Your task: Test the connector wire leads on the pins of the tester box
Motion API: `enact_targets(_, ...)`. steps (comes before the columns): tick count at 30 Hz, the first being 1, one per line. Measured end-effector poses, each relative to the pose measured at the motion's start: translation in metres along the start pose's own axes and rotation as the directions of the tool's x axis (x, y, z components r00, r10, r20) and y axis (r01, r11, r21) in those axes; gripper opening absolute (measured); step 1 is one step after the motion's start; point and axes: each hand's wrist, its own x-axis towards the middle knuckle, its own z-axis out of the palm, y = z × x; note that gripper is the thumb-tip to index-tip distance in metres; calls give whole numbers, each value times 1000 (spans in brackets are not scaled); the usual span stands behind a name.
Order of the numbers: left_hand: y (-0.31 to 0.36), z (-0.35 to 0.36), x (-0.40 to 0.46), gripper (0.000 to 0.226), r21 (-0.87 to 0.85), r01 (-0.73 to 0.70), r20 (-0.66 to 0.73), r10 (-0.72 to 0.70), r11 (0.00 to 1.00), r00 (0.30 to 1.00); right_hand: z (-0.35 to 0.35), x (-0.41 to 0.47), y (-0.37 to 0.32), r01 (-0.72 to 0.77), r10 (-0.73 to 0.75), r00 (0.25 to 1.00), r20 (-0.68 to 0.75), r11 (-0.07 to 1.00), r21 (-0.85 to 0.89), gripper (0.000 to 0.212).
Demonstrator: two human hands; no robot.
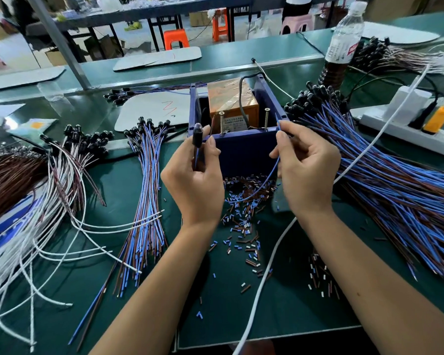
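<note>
Green tabletop (139, 316) here, pretty much buried in wire. Far left there's a heap of white leads (36, 252) fanning toward the near edge, with brown ones behind them. Next over is a tidier bundle (144, 201) of blue and brown leads, black connector heads at the far end, loose ends pointing at the camera.

Left hand (198, 180) is up in front of the box's left corner, thumb and fingers (212, 147) pinching a black connector (198, 135) so it stands upright, with its blue wire (251, 193) dropping out of the grip and looping low across to the other hand.

Dead centre is the tester box (244, 152), a blue open-top thing with an orange block (231, 101) wrapped in tape inside and two screw pins (221, 123) standing up along the near wall. In front of it there's a scatter of tiny blue and brown offcuts (244, 226).

Right hand (308, 170) is at the box's right corner, thumb and forefinger pinching the blue wire's free end and holding it upright just right of the right pin. Can't tell if the tip actually touches anything.

A white cable (267, 265) runs from the near edge between the forearms and off to the right. Further right is a big pile (382, 175) of blue and brown leads, then a white power strip (395, 124) with a yellow plug, and a bottle (344, 42) behind.
</note>
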Motion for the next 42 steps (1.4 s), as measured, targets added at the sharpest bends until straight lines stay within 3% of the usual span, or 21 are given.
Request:
enact_targets(6,-1,-2,-1,19,31,26,26,-27,999,999,0,-2,-6,151,-157,987,-21,972,-179,24)
enact_targets(13,3,-2,0,18,26,31,57,-32,999,998,1,0,-5,240,-247,969,-4,944,-226,24)
enact_targets(28,5,-2,0,20,-3,-5,37,5,1000,999,-2,-1,-7,198,-200,980,14,959,-200,25)
enact_targets(34,32,14,-2,19,-70,-15,-28,13,997,1000,-17,-4,-10,134,-145,986,-78,982,-130,24)
enact_targets(37,71,49,-8,18,-172,-15,76,29,985,997,-44,-4,-10,96,-126,976,-178,981,-170,25)
enact_targets(39,98,76,-12,16,-211,39,223,9,977,975,-70,-2,-10,80,-137,957,-257,972,-221,24)
enact_targets(41,125,106,-20,22,-171,188,462,-89,967,882,-105,4,-13,40,-119,933,-339,972,-231,19)
enact_targets(42,137,122,-26,28,-105,281,599,-164,954,784,-126,9,-15,17,-108,922,-372,971,-238,16)
